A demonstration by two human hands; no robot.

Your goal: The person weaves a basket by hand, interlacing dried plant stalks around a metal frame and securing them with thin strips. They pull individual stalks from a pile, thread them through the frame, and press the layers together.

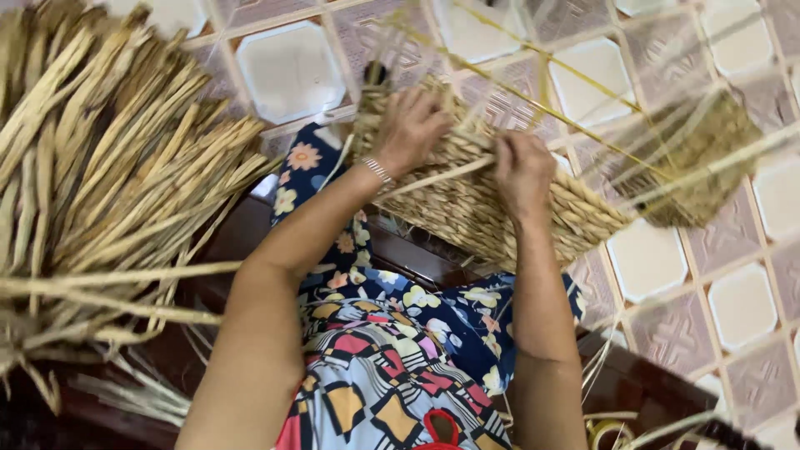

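the left hand (410, 127) lay curled over the top edge of one woven basket (483, 208), its grip closed on the weave. the right hand (522, 171) pinched a pale reed strip (437, 177) against the same basket, which rested on the lap, both forearms reaching forward. one dried reed bundle (100, 167) fanned out at left over the tiled floor (650, 258).

I am sitting on a home floor that is serving as a weaving spot: patterned tiles (642, 258) are lying beyond my hands, a heap of dried reed strips (108, 167) is piling up left of them, and dark wooden furniture (250, 225) is showing beneath.
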